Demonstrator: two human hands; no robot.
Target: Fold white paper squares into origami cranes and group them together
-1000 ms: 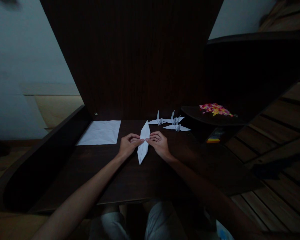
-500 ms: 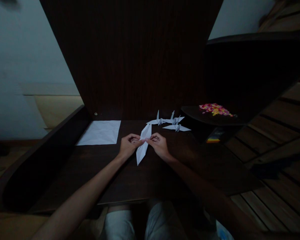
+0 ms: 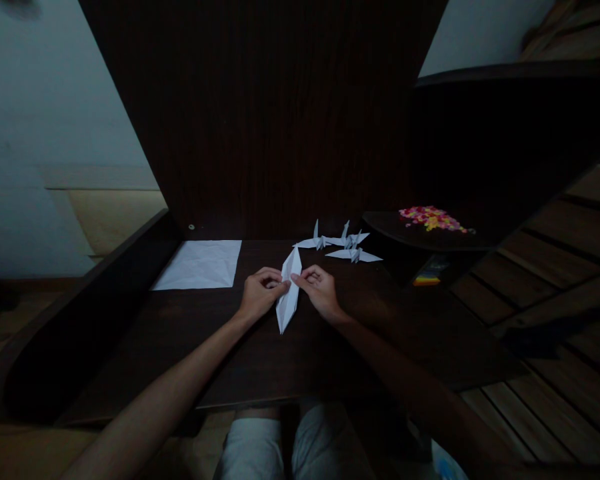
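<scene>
A piece of white folded paper [image 3: 289, 303], long and diamond-shaped with pointed ends, is between my hands just above the dark desk. My left hand [image 3: 261, 293] pinches its left edge, thumb on the near face. On the opposite edge, my right hand [image 3: 317, 290] grips it with thumb and fingers. The fingertips behind the paper are hidden. Past my right hand, several white paper cranes [image 3: 354, 255] stand close together near the back panel. To the left lies a flat, creased white sheet of paper [image 3: 200, 265].
A small shelf [image 3: 380, 227] at the right carries a heap of small pink, red and yellow pieces [image 3: 433, 217]. Beneath it is a colourful item [image 3: 427, 280] I cannot make out. A raised dark side board [image 3: 80, 300] bounds the desk [image 3: 260, 373] on the left.
The folded paper has turned a little more upright and looks narrower. Both hands keep hold of it, almost in the same place. The cranes and the flat sheet have not moved.
</scene>
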